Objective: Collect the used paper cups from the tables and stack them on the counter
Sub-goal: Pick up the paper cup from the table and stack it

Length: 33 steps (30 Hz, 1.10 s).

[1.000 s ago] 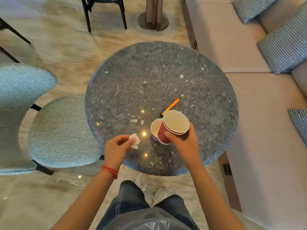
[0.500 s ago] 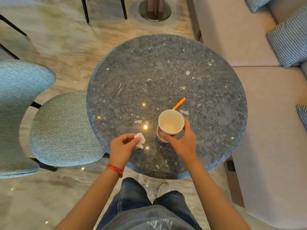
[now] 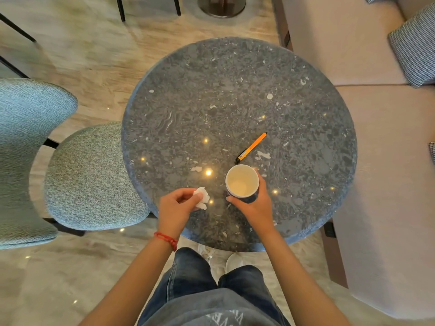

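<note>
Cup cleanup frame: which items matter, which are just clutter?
Job:
paper cup, gripped by right hand
round table

Clutter:
crumpled tissue, pinched by left hand
orange pen
paper scraps
chair
sofa

An orange pen lies on the round stone table, between a chair and a sofa.

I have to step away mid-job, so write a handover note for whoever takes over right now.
Right hand grips the paper cup at the table's near edge; whether another cup is nested beneath it can't be told from above.
Left hand pinches a crumpled tissue.
An orange pen lies just beyond the cup.
Done: cup in hand.
Left: carry it to the counter, not in view, and stack it.
</note>
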### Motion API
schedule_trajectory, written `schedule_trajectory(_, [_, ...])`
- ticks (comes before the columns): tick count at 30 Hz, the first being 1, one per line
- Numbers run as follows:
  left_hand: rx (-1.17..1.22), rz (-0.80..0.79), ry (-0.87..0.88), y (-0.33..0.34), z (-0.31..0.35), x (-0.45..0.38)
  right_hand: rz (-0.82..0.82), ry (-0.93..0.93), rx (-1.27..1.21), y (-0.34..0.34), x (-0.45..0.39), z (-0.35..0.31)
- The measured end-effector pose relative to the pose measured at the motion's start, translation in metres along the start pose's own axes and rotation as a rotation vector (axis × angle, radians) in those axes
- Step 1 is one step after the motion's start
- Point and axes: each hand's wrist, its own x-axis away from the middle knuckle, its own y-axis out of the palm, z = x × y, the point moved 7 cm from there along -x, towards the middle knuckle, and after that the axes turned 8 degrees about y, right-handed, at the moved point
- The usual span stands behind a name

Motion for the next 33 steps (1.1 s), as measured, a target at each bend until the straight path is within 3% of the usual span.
schedule_trajectory(13, [-0.018, -0.065, -0.001, 0.011, 0.001, -0.014, 0.092, 0.119, -0.188, -0.011, 0.009, 0.009])
schedule_trajectory(23, [-0.153, -0.354, 0.087, 0.084, 0.021, -0.004, 0.321, 0.194, -0.382, -0.075, 0.067, 0.041])
schedule_trajectory(33, [-0.235, -0.683, 0.236, 0.194, 0.022, 0.088, 0.656, 0.229, -0.581, -0.163, 0.179, 0.098])
